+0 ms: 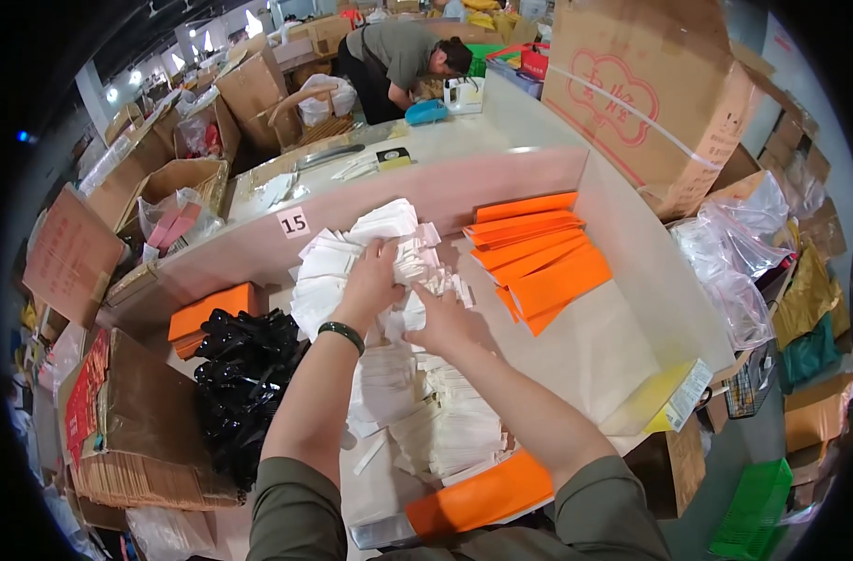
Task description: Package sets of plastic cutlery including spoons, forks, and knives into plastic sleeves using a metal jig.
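Note:
A heap of thin white paper-like packets point(328, 271) lies toward the back of a walled work table. My left hand point(372, 285), with a dark green bangle at the wrist, rests on the heap, its fingers stretched over the packets. My right hand point(445, 323) is beside it, thumb and forefinger apart, touching the small white bundles point(431, 266) at the heap's right side. No packet is plainly gripped by either hand. More white packets point(454, 421) lie in rows below my hands, between my forearms.
Orange sleeves point(538, 262) fan out at the right; others lie at front point(487, 496) and left point(211, 313). Shiny black strips point(244, 374) and a cardboard box point(146, 421) stand left. A yellow box point(665, 397) is right. Beyond the back wall, a person point(398, 61) bends over.

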`<state>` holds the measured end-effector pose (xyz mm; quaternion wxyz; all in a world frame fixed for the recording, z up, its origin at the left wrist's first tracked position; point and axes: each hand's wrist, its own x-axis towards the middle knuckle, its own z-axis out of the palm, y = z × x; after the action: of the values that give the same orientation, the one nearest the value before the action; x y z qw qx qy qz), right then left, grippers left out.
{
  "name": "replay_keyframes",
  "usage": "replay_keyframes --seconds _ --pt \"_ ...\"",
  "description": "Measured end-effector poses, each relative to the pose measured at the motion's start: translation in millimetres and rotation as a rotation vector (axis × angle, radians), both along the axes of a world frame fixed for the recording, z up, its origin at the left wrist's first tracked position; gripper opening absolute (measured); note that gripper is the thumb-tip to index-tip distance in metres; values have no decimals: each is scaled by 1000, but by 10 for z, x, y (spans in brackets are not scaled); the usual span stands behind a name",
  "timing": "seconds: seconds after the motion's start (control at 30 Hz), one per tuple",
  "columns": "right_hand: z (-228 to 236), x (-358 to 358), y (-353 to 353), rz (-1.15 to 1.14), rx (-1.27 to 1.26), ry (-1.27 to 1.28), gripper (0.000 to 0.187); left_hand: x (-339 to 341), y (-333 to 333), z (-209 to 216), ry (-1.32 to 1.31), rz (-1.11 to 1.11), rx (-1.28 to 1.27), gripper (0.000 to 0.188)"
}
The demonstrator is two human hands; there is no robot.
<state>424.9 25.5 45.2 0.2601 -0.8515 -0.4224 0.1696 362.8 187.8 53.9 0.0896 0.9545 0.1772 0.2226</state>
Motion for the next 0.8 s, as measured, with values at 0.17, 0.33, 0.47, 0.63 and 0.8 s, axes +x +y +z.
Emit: replay_keyframes --seconds 0.17,0.33,0.47,0.63,0.8 --pt "-90 -72 -4 -10 146 112 81 9 -66 -35 82 85 21 57" --pt "219 -164 -143 59 380 -50 65 -312 -101 408 -164 9 135 50" --pt "912 -336 -467 83 345 119 62 -864 -521 1252 -237 113 203 47" --pt "484 -989 -745 262 476 322 64 -1713 -1087 1285 -142 150 340 54" --pt "-278 -1387 -943 347 674 1114 55 -2327 -1743 590 37 209 322 63"
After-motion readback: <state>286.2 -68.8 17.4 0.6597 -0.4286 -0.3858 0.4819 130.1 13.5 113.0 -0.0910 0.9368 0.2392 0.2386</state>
